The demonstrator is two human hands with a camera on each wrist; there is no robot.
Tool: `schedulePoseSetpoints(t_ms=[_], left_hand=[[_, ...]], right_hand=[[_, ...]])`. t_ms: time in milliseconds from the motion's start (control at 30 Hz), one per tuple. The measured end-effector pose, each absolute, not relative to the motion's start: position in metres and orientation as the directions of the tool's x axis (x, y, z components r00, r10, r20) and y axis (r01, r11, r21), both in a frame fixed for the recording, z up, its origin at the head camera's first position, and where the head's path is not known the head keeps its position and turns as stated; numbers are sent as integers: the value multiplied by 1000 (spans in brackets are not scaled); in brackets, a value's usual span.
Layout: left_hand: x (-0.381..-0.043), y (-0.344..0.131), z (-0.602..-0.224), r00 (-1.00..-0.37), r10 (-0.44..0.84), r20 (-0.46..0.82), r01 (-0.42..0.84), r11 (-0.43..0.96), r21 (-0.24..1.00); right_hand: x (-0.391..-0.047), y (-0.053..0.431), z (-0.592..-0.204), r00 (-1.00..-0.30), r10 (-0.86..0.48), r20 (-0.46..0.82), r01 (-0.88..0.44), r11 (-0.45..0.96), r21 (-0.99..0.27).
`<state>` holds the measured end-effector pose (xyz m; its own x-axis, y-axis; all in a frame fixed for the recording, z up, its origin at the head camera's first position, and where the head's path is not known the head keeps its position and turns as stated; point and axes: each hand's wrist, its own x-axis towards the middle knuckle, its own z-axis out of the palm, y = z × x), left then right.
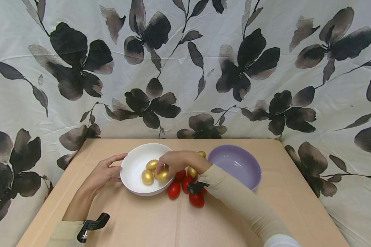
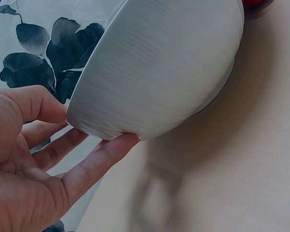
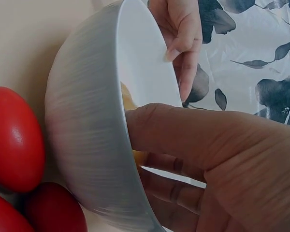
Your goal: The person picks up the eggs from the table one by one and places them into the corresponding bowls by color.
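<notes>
A white bowl (image 1: 133,183) stands on the table with several golden eggs (image 1: 147,177) inside. My left hand (image 1: 103,173) grips its left side, thumb at the rim and fingers against the outer wall (image 2: 150,72). Reaching over the near right rim, my right hand (image 1: 176,163) has its fingers down in the bowl. It holds a golden egg (image 3: 140,157) between thumb and fingers, mostly hidden behind the thumb. Several red eggs (image 1: 174,190) lie just right of the white bowl, partly under my right wrist.
A purple bowl (image 1: 235,164) stands to the right, partly behind my right forearm. Between the bowls lie more golden eggs (image 1: 192,172), partly covered by the arm. The wooden table (image 1: 136,219) ends at a floral cloth (image 1: 185,68) behind.
</notes>
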<state>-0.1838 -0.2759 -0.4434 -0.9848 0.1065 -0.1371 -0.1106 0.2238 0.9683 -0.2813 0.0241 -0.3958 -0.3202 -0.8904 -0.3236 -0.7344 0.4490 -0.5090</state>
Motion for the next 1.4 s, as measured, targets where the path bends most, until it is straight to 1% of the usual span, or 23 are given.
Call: schedulePoseSetpoints(t_ms=[133, 333, 467, 633, 767, 933, 1133, 1400], left_hand=[[-184, -275, -443, -985, 108, -138, -111, 228, 967], [-185, -274, -441, -984, 101, -149, -121, 241, 963], [-185, -274, -442, -984, 100, -151, -123, 240, 963], [-186, -274, -441, -983, 98, -153, -125, 244, 962], [-186, -273, -441, -983, 100, -154, -127, 240, 962], [-185, -273, -441, -983, 98, -152, -125, 235, 964], [-186, -273, -442, -985, 104, -141, -114, 224, 968], [-186, -274, -443, -985, 104, -142, -116, 224, 968]], right_hand=[[-283, 29, -391, -323, -896, -305, -736, 440, -515], [-291, 40, -382, -304, -927, -219, -757, 374, -535], [-297, 49, -377, -322, -928, -187, -738, 370, -565], [-302, 59, -374, -365, -911, -192, -683, 402, -610], [-304, 68, -373, -396, -895, -203, -661, 432, -613], [-307, 80, -372, -406, -888, -213, -628, 441, -641], [-313, 92, -373, -429, -879, -207, -644, 459, -612], [-323, 106, -378, -451, -872, -190, -647, 467, -603]])
